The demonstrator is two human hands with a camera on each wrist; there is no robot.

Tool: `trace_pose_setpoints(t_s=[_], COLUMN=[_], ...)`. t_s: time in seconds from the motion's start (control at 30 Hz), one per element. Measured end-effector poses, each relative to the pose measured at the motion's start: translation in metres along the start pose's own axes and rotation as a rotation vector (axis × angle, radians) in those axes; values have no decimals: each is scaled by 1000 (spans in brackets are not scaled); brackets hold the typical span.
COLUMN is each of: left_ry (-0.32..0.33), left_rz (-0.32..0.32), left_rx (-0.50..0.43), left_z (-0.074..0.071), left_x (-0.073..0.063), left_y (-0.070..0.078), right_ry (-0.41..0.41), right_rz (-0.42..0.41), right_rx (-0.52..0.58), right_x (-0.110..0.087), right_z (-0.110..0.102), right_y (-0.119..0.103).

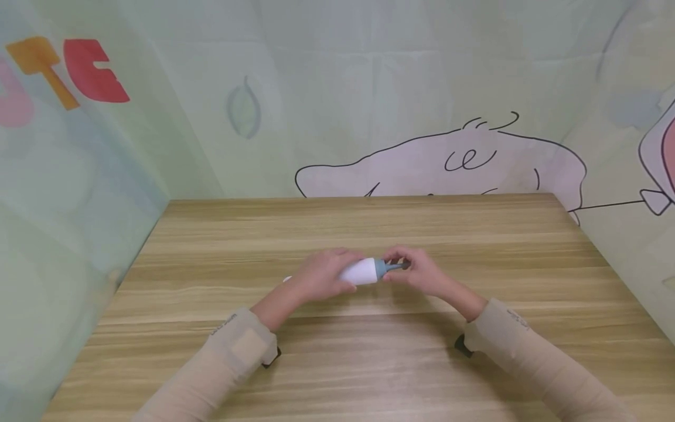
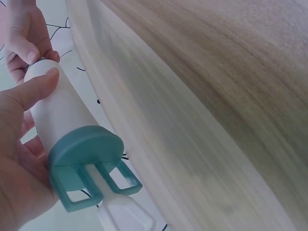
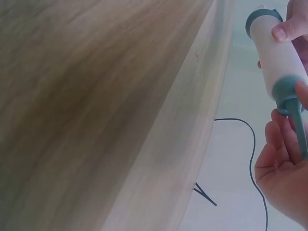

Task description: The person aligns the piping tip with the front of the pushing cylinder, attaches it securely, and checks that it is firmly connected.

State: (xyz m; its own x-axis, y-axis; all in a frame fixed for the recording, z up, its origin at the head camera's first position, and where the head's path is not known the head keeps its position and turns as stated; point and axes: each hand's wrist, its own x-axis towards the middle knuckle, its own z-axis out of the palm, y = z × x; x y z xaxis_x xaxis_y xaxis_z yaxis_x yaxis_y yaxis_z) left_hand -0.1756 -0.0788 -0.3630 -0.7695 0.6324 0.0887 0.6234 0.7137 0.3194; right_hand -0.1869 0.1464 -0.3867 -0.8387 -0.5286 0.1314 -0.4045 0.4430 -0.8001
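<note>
Both hands hold a pastry syringe above the wooden table. It has a white barrel, a teal end cap with square finger loops, and a white plunger handle projecting from that cap. My left hand grips the barrel, its thumb lying along the side in the left wrist view. At the other end, my right hand pinches the teal collar between thumb and fingers. A long, thin teal nozzle points from the collar toward the right palm. Some right fingertips are hidden behind the collar.
The wood-grain table extends beneath both forearms. A printed cloth backdrop with cartoon drawings and letters hangs behind the table's far edge and along its sides. A dark wrist strap piece sticks out under the right sleeve.
</note>
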Motion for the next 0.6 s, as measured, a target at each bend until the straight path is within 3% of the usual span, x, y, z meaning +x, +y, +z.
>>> trace_pose_setpoints(t_s=[0.4, 0.6], left_ry=[-30, -22], left_rz=[-35, -28], left_rx=[-1, -6], left_z=[-1, -1], left_x=[0, 0], left_y=[1, 0], right_ry=[-29, 10], right_rz=[63, -11], right_rx=[68, -31], right_x=[0, 0], right_z=[-2, -2], right_y=[0, 0])
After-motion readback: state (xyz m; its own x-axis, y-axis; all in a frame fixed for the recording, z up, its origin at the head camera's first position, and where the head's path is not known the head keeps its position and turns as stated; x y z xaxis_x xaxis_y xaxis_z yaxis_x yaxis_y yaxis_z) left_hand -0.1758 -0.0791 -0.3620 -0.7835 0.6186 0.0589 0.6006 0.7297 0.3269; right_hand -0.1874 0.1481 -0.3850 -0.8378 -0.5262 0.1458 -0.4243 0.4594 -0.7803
